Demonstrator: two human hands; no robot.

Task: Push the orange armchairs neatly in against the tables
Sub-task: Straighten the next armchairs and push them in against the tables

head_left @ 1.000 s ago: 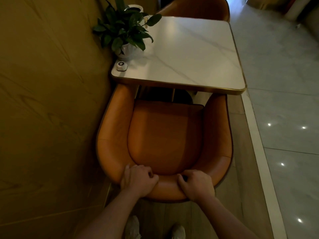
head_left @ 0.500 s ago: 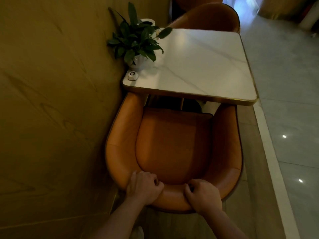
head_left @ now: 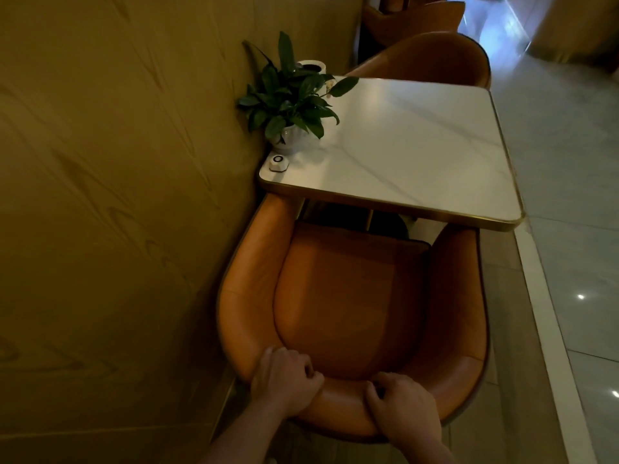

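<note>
Armchair point(head_left: 348, 296) stood beside the wall point(head_left: 117, 195), its arm tips just under the near edge of the table point(head_left: 418, 145). Its open front pointed to the table, and its long axis ran from backrest to that edge. It looked bulky, padded, probably heavy, with smooth cover that might slip. The left hand point(head_left: 284, 380) and right hand point(head_left: 402, 410) both clasped the backrest rim, a good hold

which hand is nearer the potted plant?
Left. The left hand grips the armchair back on the wall side, below the potted plant; the right hand grips it further right.
</note>
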